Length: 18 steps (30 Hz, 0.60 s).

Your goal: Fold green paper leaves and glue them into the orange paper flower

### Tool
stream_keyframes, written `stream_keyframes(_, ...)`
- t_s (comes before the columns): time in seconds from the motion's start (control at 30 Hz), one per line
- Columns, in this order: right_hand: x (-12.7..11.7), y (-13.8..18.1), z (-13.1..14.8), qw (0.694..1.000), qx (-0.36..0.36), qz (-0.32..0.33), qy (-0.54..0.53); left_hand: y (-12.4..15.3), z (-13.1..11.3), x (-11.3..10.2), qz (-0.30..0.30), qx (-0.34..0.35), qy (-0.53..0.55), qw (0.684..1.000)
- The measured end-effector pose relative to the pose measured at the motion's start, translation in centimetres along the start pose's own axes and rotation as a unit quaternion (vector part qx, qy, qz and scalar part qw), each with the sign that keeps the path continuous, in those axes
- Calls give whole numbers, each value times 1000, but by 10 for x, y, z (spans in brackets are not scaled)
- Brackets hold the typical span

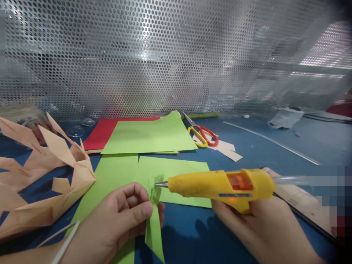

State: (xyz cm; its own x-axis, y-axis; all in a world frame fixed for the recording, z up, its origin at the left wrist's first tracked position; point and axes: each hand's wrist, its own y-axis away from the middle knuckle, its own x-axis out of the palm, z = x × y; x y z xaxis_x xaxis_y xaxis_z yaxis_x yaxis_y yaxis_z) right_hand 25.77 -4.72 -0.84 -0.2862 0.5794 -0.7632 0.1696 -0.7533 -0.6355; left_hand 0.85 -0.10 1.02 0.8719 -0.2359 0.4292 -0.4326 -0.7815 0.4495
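Note:
My left hand (121, 220) pinches a narrow folded green paper strip (154, 223) between thumb and fingers, holding it upright above the blue table. My right hand (264, 227) grips a yellow hot glue gun (222, 185) by its handle. The gun points left, and its metal nozzle (161, 184) touches the top end of the strip. A clear glue stick (291, 179) sticks out of the gun's back.
Green paper sheets (150, 137) lie over a red sheet (103, 130) ahead. Folded peach paper shapes (46, 183) spread at the left. Scissors with red and yellow handles (203, 135) rest on paper scraps. A perforated metal screen (176, 55) walls the table's far side.

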Motion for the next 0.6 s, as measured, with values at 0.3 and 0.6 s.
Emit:
stream_keyframes(0.3, -1, -2, 4, 997, 62, -33, -7, 0, 0, 5, -11, 1, 14, 1000)
stream_keyframes(0.6, -3, 0, 1, 999, 42, -1, -15, -1, 2, 3, -10, 1, 9, 1000)
